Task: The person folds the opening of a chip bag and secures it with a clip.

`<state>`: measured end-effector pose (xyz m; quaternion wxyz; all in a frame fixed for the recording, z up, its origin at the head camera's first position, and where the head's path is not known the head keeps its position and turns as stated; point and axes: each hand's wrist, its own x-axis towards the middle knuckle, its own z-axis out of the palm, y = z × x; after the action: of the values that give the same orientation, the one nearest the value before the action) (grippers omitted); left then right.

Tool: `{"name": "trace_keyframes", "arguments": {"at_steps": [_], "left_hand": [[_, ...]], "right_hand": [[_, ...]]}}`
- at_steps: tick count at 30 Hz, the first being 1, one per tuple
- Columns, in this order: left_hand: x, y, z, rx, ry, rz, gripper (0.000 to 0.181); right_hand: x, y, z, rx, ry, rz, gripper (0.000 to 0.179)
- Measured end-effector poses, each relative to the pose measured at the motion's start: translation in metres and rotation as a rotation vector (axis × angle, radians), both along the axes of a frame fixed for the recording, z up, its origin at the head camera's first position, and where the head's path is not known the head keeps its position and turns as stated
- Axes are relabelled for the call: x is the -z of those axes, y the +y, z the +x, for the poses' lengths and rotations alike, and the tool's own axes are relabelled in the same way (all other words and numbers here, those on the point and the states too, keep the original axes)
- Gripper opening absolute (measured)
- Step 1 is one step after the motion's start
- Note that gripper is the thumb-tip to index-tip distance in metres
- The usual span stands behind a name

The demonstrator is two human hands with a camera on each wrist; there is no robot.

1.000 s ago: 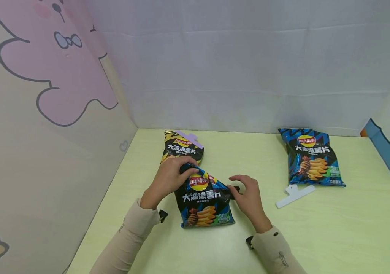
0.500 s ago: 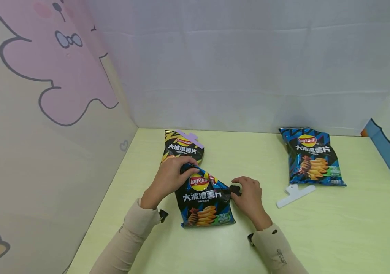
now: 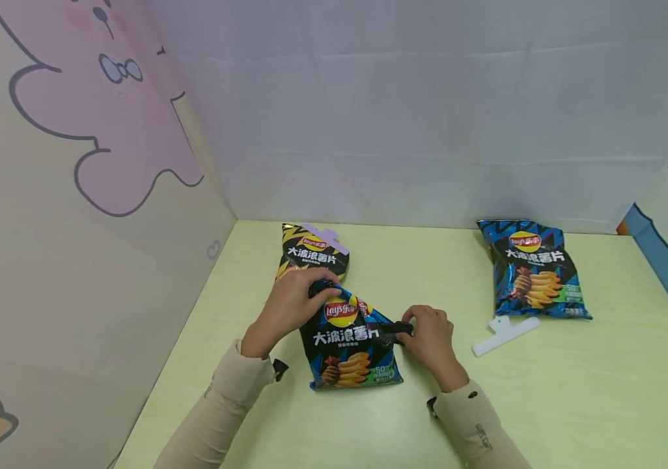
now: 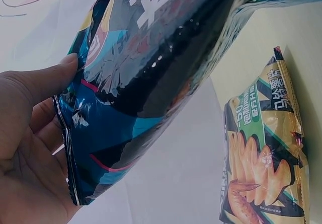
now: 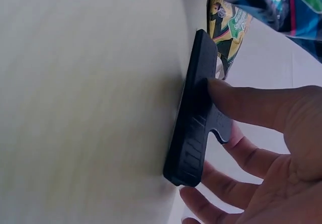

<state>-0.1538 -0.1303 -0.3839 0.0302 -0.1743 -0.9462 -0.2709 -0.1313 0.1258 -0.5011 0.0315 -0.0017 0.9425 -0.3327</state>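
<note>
A blue-and-black chip bag (image 3: 342, 348) stands in front of me, its top folded over at a slant. My left hand (image 3: 294, 303) pinches the upper left corner of that fold; in the left wrist view the thumb presses on the bag's front (image 4: 121, 83), fingers behind. My right hand (image 3: 432, 340) holds a black bag clip (image 3: 400, 327) at the bag's right edge. Seen from the right wrist, the thumb lies on the side of the clip (image 5: 193, 118), with fingers on its far side. Its long bar overlaps the bag's right edge in the head view.
Behind the left hand lies a yellow-and-black chip bag (image 3: 310, 255) with a purple clip (image 3: 327, 237) across its top. Another blue chip bag (image 3: 533, 273) lies at the back right, a white clip (image 3: 505, 334) just in front of it. A wall borders the table on the left.
The right hand's spread fingers have closed in on the black clip and shifted slightly right. More of the clip shows now, its bar turned toward the bag. The left hand stays put.
</note>
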Motion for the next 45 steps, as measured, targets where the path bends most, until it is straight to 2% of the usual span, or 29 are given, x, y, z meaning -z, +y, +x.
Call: {"name": "trace_keyframes", "arguments": {"at_steps": [5, 9, 16, 19, 24, 30, 34, 39, 45], "left_hand": [[0.0, 0.0, 0.001, -0.003, -0.006, 0.001, 0.016], [0.0, 0.0, 0.001, -0.001, 0.001, 0.0, 0.015], [-0.001, 0.0, -0.001, 0.011, 0.011, 0.002, 0.015], [-0.001, 0.0, -0.001, 0.011, 0.005, 0.002, 0.016], [-0.001, 0.001, 0.0, 0.015, -0.002, 0.001, 0.017], [-0.002, -0.001, -0.001, 0.025, -0.013, 0.01, 0.017], [-0.001, -0.002, -0.002, 0.037, 0.01, 0.017, 0.016], [0.001, -0.001, -0.002, 0.034, 0.015, 0.026, 0.016], [0.001, 0.001, -0.002, -0.007, -0.004, 0.054, 0.017]], "right_hand": [[-0.003, 0.003, -0.001, -0.023, 0.006, -0.01, 0.016], [-0.004, 0.006, -0.001, -0.034, -0.014, -0.066, 0.014], [-0.009, 0.009, -0.002, 0.003, -0.008, -0.151, 0.013], [-0.012, 0.011, -0.001, 0.025, 0.017, -0.188, 0.018], [-0.011, 0.013, -0.001, 0.039, 0.092, -0.22, 0.041], [-0.013, 0.015, 0.001, 0.069, 0.203, -0.277, 0.029], [-0.017, 0.015, 0.002, 0.088, 0.254, -0.32, 0.027], [-0.022, 0.016, 0.006, 0.102, 0.258, -0.356, 0.026], [-0.029, 0.015, 0.008, 0.091, 0.262, -0.367, 0.025]]}}
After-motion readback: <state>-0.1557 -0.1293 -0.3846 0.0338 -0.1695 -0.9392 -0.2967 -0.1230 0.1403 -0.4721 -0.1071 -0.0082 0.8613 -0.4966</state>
